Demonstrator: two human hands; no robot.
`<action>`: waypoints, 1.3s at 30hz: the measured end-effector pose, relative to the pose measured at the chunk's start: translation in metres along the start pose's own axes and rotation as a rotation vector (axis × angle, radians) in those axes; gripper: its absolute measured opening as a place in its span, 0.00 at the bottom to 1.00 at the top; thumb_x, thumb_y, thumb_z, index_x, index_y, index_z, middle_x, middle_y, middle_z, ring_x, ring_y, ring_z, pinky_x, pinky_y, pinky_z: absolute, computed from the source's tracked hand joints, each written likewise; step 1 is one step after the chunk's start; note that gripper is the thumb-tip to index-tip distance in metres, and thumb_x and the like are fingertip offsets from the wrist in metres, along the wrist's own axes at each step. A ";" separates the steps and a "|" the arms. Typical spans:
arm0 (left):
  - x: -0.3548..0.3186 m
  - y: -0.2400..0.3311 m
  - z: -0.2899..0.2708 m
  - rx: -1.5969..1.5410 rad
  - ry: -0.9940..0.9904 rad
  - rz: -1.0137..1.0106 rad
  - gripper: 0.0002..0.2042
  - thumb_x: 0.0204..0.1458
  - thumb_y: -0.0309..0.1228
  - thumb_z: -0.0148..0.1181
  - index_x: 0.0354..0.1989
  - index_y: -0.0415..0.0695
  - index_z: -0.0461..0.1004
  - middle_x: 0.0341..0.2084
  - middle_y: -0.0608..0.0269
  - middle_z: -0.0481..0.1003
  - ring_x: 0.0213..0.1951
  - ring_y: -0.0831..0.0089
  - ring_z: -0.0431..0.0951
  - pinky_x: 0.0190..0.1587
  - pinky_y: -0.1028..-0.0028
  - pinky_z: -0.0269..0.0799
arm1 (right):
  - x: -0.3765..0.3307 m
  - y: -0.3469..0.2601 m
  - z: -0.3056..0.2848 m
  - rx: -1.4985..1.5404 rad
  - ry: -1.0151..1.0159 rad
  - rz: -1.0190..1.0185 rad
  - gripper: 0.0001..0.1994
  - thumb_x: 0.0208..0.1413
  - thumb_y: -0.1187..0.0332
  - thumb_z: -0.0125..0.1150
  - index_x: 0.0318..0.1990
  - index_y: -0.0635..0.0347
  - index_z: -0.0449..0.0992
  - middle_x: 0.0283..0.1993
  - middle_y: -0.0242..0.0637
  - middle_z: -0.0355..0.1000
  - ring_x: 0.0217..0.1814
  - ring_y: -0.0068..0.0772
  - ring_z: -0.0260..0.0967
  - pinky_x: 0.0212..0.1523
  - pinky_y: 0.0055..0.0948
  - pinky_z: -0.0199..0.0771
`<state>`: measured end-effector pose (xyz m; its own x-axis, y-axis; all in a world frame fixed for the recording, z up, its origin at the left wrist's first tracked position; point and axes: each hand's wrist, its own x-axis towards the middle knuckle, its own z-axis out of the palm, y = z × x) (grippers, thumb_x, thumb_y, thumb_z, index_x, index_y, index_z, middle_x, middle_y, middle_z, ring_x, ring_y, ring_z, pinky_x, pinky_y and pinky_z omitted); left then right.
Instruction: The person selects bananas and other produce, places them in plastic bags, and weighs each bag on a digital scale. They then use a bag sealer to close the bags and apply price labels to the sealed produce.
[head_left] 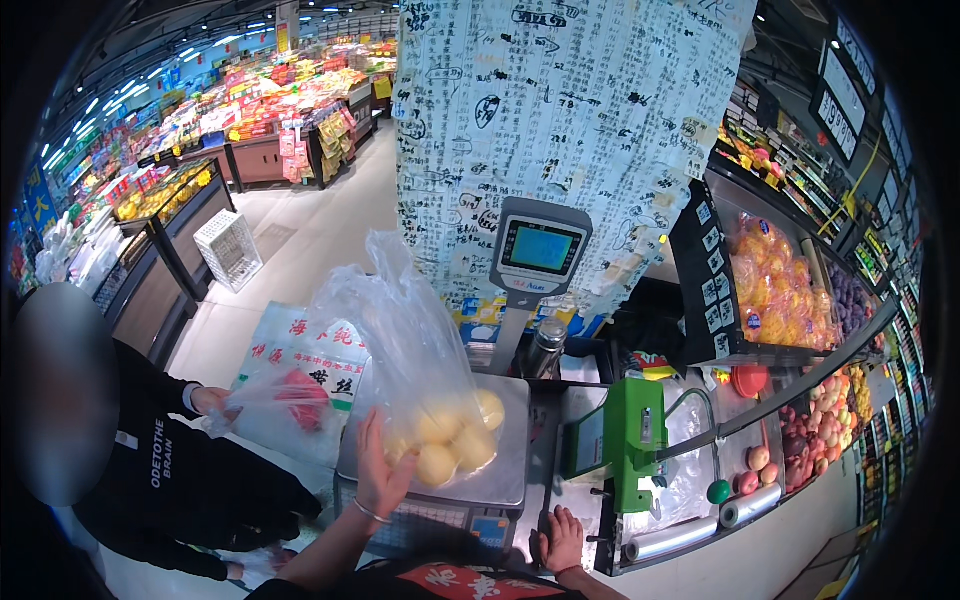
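A clear plastic bag (405, 335) holding several round, pale-yellow fruits (437, 463) rests on the metal plate of a weighing scale (512, 492), its loose top standing up. Against the bag's left side lies my left hand (383, 470), fingers stretched upward and thumb apart, touching the plastic beside the fruit. The scale's display (541, 247) is lit and stands on a post behind the bag. To the right of the scale, my right hand (562, 541) lies on the counter with its fingers spread, holding nothing.
A co-worker in black (150, 470) stands at left with a clear bag holding something red (300, 398). Right of the scale are a green bag-sealing device (632, 445), plastic rolls (750, 506) and fruit displays (785, 290). A steel flask (545, 345) stands behind. A written sheet (570, 120) hangs ahead.
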<state>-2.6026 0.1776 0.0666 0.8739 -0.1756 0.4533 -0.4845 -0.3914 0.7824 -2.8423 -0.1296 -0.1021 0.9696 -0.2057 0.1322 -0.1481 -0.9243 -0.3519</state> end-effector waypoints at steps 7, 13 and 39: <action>0.002 0.002 0.009 0.213 -0.077 0.050 0.38 0.41 0.40 0.68 0.59 0.34 0.58 0.56 0.43 0.62 0.61 0.47 0.59 0.66 0.49 0.42 | 0.001 -0.002 -0.004 -0.011 0.003 0.001 0.25 0.52 0.61 0.54 0.57 0.61 0.65 0.65 0.49 0.58 0.68 0.53 0.51 0.66 0.51 0.47; 0.025 0.019 0.006 0.189 -0.140 0.024 0.40 0.37 0.35 0.73 0.58 0.34 0.58 0.50 0.46 0.68 0.56 0.51 0.66 0.64 0.52 0.53 | 0.001 -0.001 -0.003 -0.035 -0.009 0.009 0.26 0.51 0.61 0.54 0.57 0.60 0.65 0.65 0.48 0.58 0.68 0.52 0.51 0.67 0.51 0.48; 0.042 0.010 0.055 -0.529 -0.070 -0.217 0.10 0.55 0.19 0.54 0.46 0.35 0.73 0.39 0.61 0.77 0.42 0.77 0.75 0.47 0.77 0.70 | -0.001 0.007 0.006 -0.085 -0.013 0.036 0.28 0.48 0.57 0.55 0.58 0.56 0.65 0.65 0.45 0.59 0.69 0.47 0.52 0.66 0.50 0.50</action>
<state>-2.5686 0.1162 0.0703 0.9475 -0.2081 0.2430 -0.2318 0.0770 0.9697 -2.8429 -0.1339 -0.1102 0.9658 -0.2358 0.1082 -0.1987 -0.9404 -0.2758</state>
